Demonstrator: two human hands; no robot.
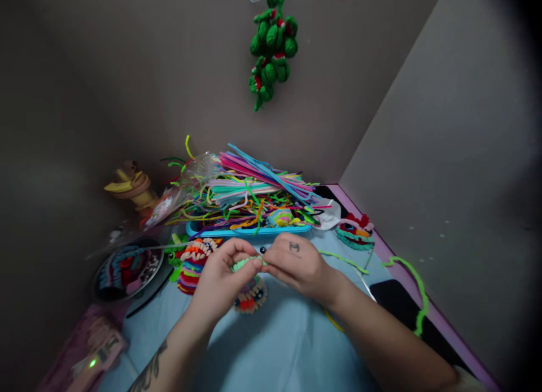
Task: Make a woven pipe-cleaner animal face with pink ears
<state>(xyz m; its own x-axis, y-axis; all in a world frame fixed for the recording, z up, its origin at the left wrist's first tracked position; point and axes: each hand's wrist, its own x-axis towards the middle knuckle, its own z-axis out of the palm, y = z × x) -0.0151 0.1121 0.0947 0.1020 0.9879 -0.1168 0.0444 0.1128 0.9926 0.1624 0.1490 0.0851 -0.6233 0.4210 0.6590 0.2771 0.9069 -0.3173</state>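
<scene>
My left hand [222, 276] and my right hand [294, 265] meet above the pale blue table [288, 347], both pinching a light green pipe cleaner piece [245, 262] between their fingertips. Just below the hands lies a small round pipe cleaner figure [252, 297] with a white fringe and red and orange parts. To the left of my left hand lies a multicoloured striped pipe cleaner figure [193, 265].
A blue tray [249, 230] heaped with coloured pipe cleaners [254, 191] stands behind the hands. A round tin [127, 268] sits at left, a red and teal figure [355, 231] at right, a loose green pipe cleaner [417, 293] by the right wall. A green ornament [273, 44] hangs above.
</scene>
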